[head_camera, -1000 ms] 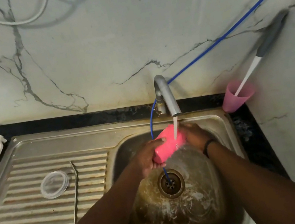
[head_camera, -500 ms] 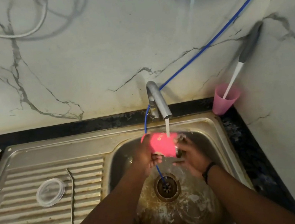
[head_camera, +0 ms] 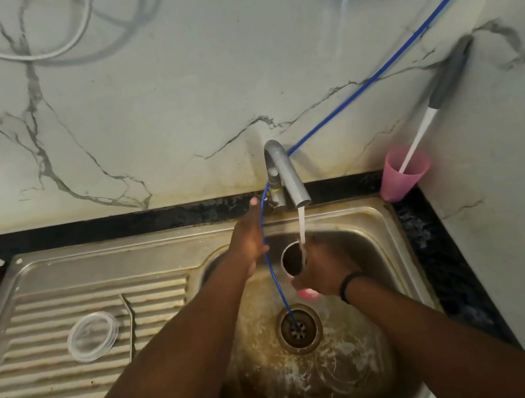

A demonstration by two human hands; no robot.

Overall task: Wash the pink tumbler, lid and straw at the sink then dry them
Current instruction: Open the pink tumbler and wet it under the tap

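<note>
Gripping the pink tumbler [head_camera: 297, 271] alone now, the right hand [head_camera: 323, 270] has turned it upright, mouth up under the tap [head_camera: 286, 174] stream; half a second ago both hands held it sideways. Fingers straight, the left hand [head_camera: 249, 235] has released it and reaches toward the tap base.

white marble wall [head_camera: 171, 117] with grey veins rises behind the steel sink [head_camera: 385, 213]; a black stone surface [head_camera: 444, 258] edges the sink's right, the ribbed drainboard [head_camera: 43, 392] its left.
</note>
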